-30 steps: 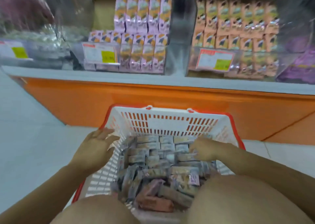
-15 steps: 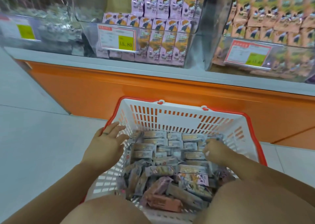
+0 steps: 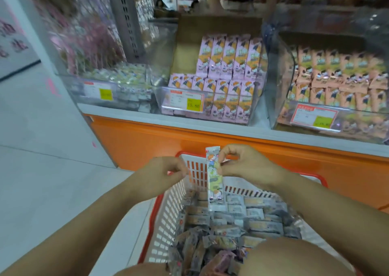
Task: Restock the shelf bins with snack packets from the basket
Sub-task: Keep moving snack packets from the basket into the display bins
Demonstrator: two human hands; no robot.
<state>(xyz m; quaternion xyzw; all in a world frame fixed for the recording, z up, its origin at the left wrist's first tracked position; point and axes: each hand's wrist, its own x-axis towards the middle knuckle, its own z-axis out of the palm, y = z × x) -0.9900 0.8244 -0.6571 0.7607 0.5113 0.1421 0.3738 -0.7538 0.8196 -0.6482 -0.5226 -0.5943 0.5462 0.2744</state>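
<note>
A white basket with a red rim stands on the floor between my knees, full of several silvery snack packets. My right hand pinches a long pale packet near its top, so it hangs upright above the basket. My left hand is raised beside it with fingers curled; nothing shows clearly in them. On the shelf stand clear bins: pale packets at left, pink packets in the middle, orange packets at right.
An orange shelf base with a grey ledge runs right behind the basket. Price labels hang on the bin fronts. Grey tiled floor lies to the left. My knees fill the bottom of the view.
My right hand lifted a long packet out of the basket. My left hand left the basket rim and rose beside it. The view tilted up toward the shelf bins.
</note>
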